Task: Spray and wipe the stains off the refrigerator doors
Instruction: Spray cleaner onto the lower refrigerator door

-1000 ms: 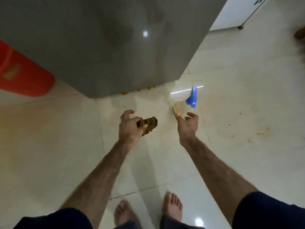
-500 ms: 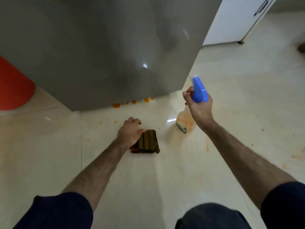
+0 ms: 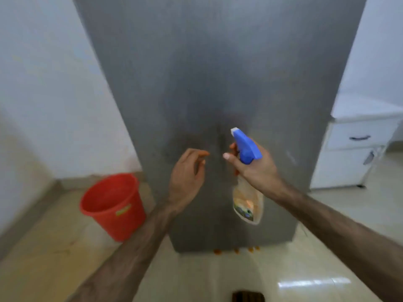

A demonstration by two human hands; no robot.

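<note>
Head view, the only one we have: the right hand grips the spray bottle by its neck at centre frame, fingers curled round under the blue trigger head, nozzle tipped up and left toward the grey refrigerator door that fills the upper middle. The index finger looks stretched forward past the trigger, not plainly on it. The left hand floats just left of it, holding nothing, fingers loosely bent, palm turned inward.

Risks now. The nozzle sits very close to that empty left hand, so a squeeze could well wet the fingers instead of the door. The picture is blurred, and I can't make out stains on the door itself; only orange spots on the floor at its foot. Spray aimed blind may miss the dirt. The brown sponge lies on the floor at the bottom edge, well apart from both hands, so sprayed liquid could run down before any wiping starts. A red bucket stands lower left.
</note>
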